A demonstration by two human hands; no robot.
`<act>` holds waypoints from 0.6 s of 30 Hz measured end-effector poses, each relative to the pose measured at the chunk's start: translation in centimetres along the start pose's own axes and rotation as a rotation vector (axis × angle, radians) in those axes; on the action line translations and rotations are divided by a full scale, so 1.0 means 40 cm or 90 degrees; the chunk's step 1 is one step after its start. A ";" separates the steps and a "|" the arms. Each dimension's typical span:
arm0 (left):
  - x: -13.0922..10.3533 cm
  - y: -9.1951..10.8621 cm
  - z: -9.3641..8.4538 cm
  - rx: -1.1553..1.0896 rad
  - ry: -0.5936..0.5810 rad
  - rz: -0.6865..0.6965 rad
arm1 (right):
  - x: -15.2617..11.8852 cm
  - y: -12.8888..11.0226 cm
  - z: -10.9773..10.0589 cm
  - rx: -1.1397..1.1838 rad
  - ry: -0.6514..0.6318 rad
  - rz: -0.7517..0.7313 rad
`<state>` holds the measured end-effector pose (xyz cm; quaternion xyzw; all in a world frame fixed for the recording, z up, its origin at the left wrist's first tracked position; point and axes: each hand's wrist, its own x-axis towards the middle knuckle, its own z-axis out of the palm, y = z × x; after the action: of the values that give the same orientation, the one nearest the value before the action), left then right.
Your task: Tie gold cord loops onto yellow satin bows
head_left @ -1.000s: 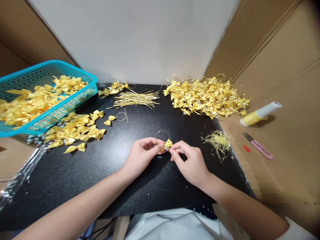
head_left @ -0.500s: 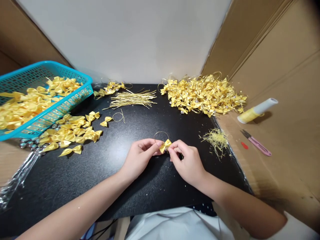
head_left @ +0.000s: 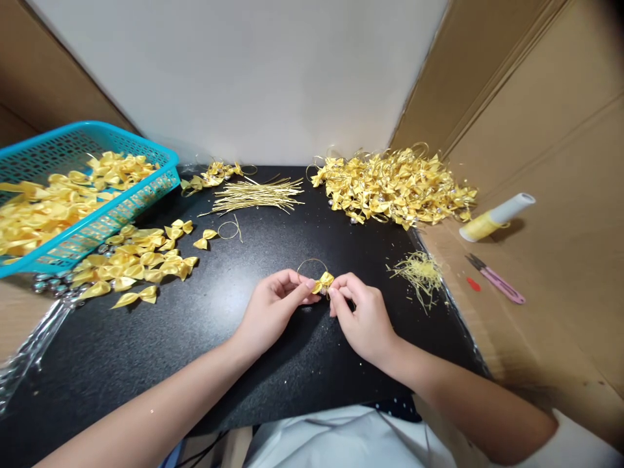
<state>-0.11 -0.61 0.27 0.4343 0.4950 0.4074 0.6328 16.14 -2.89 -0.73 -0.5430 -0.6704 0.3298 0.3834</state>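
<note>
A small yellow bow with a thin gold loop standing up behind it is between my hands, over the black tabletop. My left hand pinches the bow's left side between thumb and fingers. At the bow's right edge, my right hand is closed in a pinch on the gold cord. A silvery bit shows just under the bow, too small to make out well. The fingertips partly hide the bow and the cord.
A blue basket of yellow bows stands left, with loose bows before it. Gold cords lie at the back, finished-looking looped bows back right. Right are thread scraps, pink snips and a thread tube.
The bow has tilted slightly between my fingers and its gold loop has shifted a little to the left. Both hands keep their pinches in nearly the same place.
</note>
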 end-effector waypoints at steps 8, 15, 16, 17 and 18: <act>-0.003 0.005 -0.001 0.055 -0.011 0.009 | -0.001 -0.005 -0.002 0.026 0.005 0.002; -0.008 0.000 -0.002 0.089 -0.029 0.056 | -0.004 -0.007 -0.001 0.035 0.009 -0.007; -0.008 -0.002 -0.002 0.097 -0.032 0.060 | -0.004 -0.007 -0.001 0.037 0.009 -0.007; -0.008 -0.003 -0.001 0.104 -0.036 0.062 | -0.004 -0.007 0.000 0.038 0.010 -0.008; -0.009 -0.003 -0.001 0.108 -0.039 0.063 | -0.004 -0.007 0.001 0.040 0.011 -0.009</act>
<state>-0.19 -0.98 0.23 0.5227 0.4857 0.3814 0.5876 16.01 -3.12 -0.53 -0.5289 -0.6597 0.3435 0.4087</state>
